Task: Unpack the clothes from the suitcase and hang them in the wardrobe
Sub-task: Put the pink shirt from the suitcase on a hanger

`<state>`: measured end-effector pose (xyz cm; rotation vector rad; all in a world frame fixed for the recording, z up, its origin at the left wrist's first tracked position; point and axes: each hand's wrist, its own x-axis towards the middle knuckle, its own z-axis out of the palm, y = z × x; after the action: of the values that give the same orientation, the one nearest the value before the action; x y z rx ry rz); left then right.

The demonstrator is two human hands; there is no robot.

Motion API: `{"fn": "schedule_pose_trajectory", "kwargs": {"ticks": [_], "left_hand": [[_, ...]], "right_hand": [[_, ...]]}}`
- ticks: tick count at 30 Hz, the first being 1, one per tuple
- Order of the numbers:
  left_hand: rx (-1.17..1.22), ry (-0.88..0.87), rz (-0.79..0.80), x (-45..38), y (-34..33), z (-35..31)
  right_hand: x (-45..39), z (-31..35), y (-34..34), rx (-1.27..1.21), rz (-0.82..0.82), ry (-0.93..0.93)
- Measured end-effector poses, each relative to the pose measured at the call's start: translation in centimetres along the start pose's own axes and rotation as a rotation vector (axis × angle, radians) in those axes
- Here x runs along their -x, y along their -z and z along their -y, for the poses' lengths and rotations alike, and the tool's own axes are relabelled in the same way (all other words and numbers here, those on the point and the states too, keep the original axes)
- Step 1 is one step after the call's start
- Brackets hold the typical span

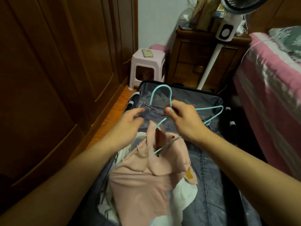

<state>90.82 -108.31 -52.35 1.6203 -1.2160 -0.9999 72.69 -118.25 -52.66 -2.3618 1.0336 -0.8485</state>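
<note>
Along the left edge stands a dark wooden wardrobe (48, 79), doors closed. Below centre, an open suitcase (211, 98) lies on the floor, its long axis running away from the viewer.

The left hand (128, 123) reaches over the suitcase's left side, its grip pinching the collar end of a pink shirt (146, 176), though blur hides the fingertips. The shirt hangs from that hand down across other clothes in the suitcase, its length pointing towards the viewer.

Just right of it, the right hand (184, 118) has its grip closed around the neck of a turquoise wire hanger (210, 110). The hook curves up and away; one shoulder sticks out to the right, and the other slants down to the left into the shirt's neck opening.

So the shirt lies below and to the left of the hanger hand, the left hand being nearer the collar. Threading the second shoulder in probably comes next.

Far right, a pink-covered bed (268, 95).
</note>
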Motion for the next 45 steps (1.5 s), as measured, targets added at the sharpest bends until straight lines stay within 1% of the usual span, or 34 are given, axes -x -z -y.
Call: {"fn": "schedule_pose_trajectory", "kwargs": {"ticks": [1, 2, 4, 6, 7, 8, 10, 12, 14, 15, 16, 17, 18, 19, 20, 21, 22, 23, 24, 26, 29, 30, 31, 32, 33, 35, 37, 38, 40, 41, 42, 43, 45], "left_hand": [[-0.245, -0.03, -0.036, 0.1, 0.7, 0.8], [-0.324, -0.026, -0.02, 0.2, 1.2, 1.5], [-0.302, 0.0, 0.131, 0.9, 1.7, 2.5], [-0.445, -0.142, 0.207, 1.3, 1.0, 2.8], [-0.481, -0.225, 0.189, 1.4, 0.2, 2.8], [-0.46, -0.287, 0.141, 1.4, -0.6, 2.8], [-0.377, -0.353, 0.009, 1.4, -1.9, 2.5], [-0.303, -0.343, -0.047, 1.4, -2.6, 2.5], [-0.196, -0.246, -0.019, 1.7, -2.7, 2.6], [-0.168, -0.207, 0.003, 1.6, -2.3, 3.0], [-0.189, -0.173, 0.031, 1.6, -1.8, 3.3], [-0.239, -0.153, 0.075, 1.8, -1.0, 3.6], [-0.293, -0.139, 0.165, 1.8, 0.0, 4.3], [-0.359, -0.127, 0.312, 2.0, 1.0, 4.6], [-0.442, -0.111, 0.498, 2.4, 2.0, 4.7], [-0.521, -0.089, 0.686, 2.7, 2.8, 5.0], [-0.588, -0.03, 0.839, 3.2, 3.3, 5.3], [-0.645, 0.048, 0.949, 3.7, 3.2, 5.2], [-0.686, 0.091, 1.014, 4.2, 3.0, 5.3], [-0.673, 0.084, 1.054, 4.9, 2.2, 5.4], [-0.616, 0.011, 1.027, 4.7, 1.3, 4.8], [-0.621, -0.003, 1.027, 4.6, 1.4, 4.4], [-0.623, -0.024, 1.014, 4.6, 1.4, 4.1], [-0.609, -0.061, 1.004, 4.6, 1.6, 3.8], [-0.601, -0.091, 1.001, 4.7, 1.8, 3.6], [-0.621, -0.132, 1.041, 4.8, 2.6, 4.3], [-0.632, -0.136, 1.052, 4.8, 2.8, 5.1], [-0.588, -0.105, 1.053, 4.5, 2.8, 5.4], [-0.417, -0.001, 1.01, 4.2, 3.1, 5.9], [-0.355, 0.022, 0.981, 4.3, 3.5, 5.9], [-0.344, 0.009, 0.934, 4.2, 3.9, 6.0], [-0.362, -0.011, 0.862, 3.9, 4.3, 6.0], [-0.373, -0.049, 0.628, 3.2, 4.7, 6.0]], "right_hand": [[0.1, -0.3, 0.4, -0.043, -0.006, -0.04], [0.1, -0.5, 0.6, -0.079, -0.013, -0.078], [0.2, -0.7, 1.0, -0.132, -0.034, -0.134], [-0.1, -0.4, 0.9, -0.148, -0.047, -0.16], [-0.2, 0.0, 0.9, -0.143, -0.034, -0.154], [-0.4, 0.6, 0.7, -0.124, -0.015, -0.126], [-0.4, 2.3, 0.2, -0.086, 0.046, -0.037], [0.0, 3.8, -0.5, -0.063, 0.133, 0.063], [0.3, 4.2, -0.9, -0.026, 0.193, 0.138], [0.2, 3.5, -1.0, 0.011, 0.172, 0.156], [-0.1, 2.5, -0.8, 0.048, 0.114, 0.14], [-0.5, 1.0, -0.3, 0.073, 0.057, 0.086], [-0.8, -0.7, 0.4, 0.104, 0.031, 0.001], [-1.0, -2.3, 1.0, 0.148, 0.056, -0.084], [-0.8, -3.7, 1.6, 0.203, 0.14, -0.158], [-0.4, -4.8, 2.0, 0.247, 0.258, -0.207], [0.0, -5.5, 2.1, 0.263, 0.394, -0.233], [0.4, -5.6, 1.8, 0.255, 0.525, -0.23], [0.7, -5.5, 1.3, 0.233, 0.633, -0.208], [1.3, -4.7, -0.5, 0.143, 0.791, -0.195], [1.8, -3.0, -3.7, 0.011, 1.047, -0.262], [2.1, -2.7, -4.9, 0.077, 1.124, -0.218], [2.5, -2.3, -5.7, 0.24, 1.165, -0.125], [2.8, -2.2, -6.6, 0.419, 1.161, -0.036], [3.3, -1.9, -7.1, 0.535, 1.138, 0.027], [3.9, -2.3, -8.0, 0.613, 1.061, 0.093], [4.2, -3.6, -8.3, 0.626, 0.914, 0.132], [4.2, -4.5, -8.1, 0.602, 0.853, 0.098], [3.8, -5.8, -7.1, 0.537, 0.767, -0.03], [3.5, -6.2, -6.3, 0.525, 0.729, -0.078], [3.1, -6.8, -5.3, 0.536, 0.689, -0.123], [2.5, -7.4, -3.9, 0.551, 0.637, -0.169], [1.2, -8.7, -0.2, 0.535, 0.5, -0.271]]}}
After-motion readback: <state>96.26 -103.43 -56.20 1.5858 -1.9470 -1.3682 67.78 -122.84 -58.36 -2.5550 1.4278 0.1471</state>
